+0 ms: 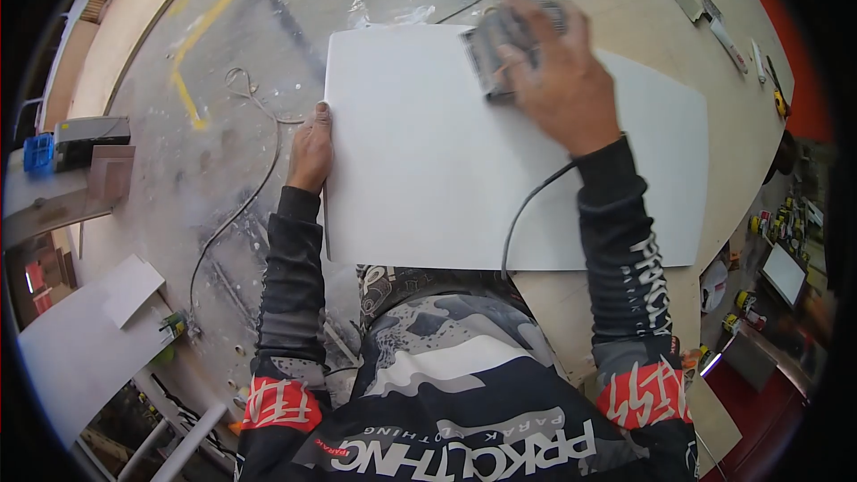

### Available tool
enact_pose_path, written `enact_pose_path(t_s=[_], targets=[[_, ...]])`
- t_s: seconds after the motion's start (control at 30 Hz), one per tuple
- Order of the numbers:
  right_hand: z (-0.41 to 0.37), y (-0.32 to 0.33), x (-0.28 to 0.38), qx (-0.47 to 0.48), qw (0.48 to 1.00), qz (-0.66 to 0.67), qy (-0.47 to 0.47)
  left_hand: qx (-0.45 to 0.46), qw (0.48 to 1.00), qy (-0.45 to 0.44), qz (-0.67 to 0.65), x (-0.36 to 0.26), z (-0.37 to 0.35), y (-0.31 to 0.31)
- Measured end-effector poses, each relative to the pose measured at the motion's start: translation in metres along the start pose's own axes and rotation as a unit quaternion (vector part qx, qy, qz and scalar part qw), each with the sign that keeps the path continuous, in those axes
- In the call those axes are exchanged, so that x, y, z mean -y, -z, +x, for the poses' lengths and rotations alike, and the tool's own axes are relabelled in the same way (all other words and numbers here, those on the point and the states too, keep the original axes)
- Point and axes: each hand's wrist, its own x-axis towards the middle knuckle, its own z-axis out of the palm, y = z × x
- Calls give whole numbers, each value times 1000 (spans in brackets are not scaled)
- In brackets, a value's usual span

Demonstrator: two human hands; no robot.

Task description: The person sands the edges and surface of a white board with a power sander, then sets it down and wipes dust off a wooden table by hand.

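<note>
A large white panel [411, 152] lies flat in front of me, over the edge of a wooden tabletop [616, 9]. My right hand [562, 80] is wrapped over a grey electric sander [491, 49], which rests on the panel's far right part and looks slightly blurred. From under my right forearm a dark cord [518, 210] curves down across the panel. At the panel's left edge my left hand [311, 150] grips it, thumb uppermost; its other fingers are partly hidden.
A scraper [721, 36] and a small knife [759, 61] lie on the tabletop at right. Below left, a cable [241, 205] runs over the stained concrete floor [223, 134]. Another white board [89, 339] stands at lower left. Several cans and tools [781, 223] sit at far right.
</note>
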Motion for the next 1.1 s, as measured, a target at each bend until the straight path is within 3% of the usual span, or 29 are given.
enact_pose_path(t_s=[0.03,0.07,0.13,0.17,0.2,0.23,0.27,0.33,0.37,0.4,0.47,0.6,0.73,0.8,0.93,1.1], targets=[[-5,2,18,42,999,26,-15,1,1000,0,2,2,-3,-1],[-12,1,32,48,998,27,-7,1,992,-109,60,9,-8,-1],[-26,-8,62,61,993,103,25,49,994,-88,-52,27,-9,13],[-38,-8,78,52,992,108,32,100,970,49,-215,33,-9,17],[-48,-3,90,65,980,184,40,94,951,83,-282,29,-17,14],[-62,-9,101,56,974,219,35,100,958,71,-260,25,-24,16],[-74,-7,108,77,970,225,48,124,991,-34,-30,47,-23,38],[-90,9,116,94,957,269,44,147,980,-29,-134,53,-36,42],[-97,18,114,120,955,269,31,127,986,6,-107,11,-47,27],[-104,25,109,146,951,271,19,145,984,4,-108,11,-50,21],[-111,36,91,105,967,232,0,63,992,1,-107,12,-55,14],[-121,57,41,54,989,125,-59,57,998,9,-16,-5,-69,-1],[-140,98,-11,67,973,67,-210,46,999,13,8,8,-72,0],[-157,113,-36,7,970,31,-240,44,999,5,23,23,-69,5],[-198,143,-77,-23,933,-95,-345,34,995,-2,88,39,-67,12],[-239,167,-125,-90,902,-150,-394,31,998,-18,61,25,-70,-2]])
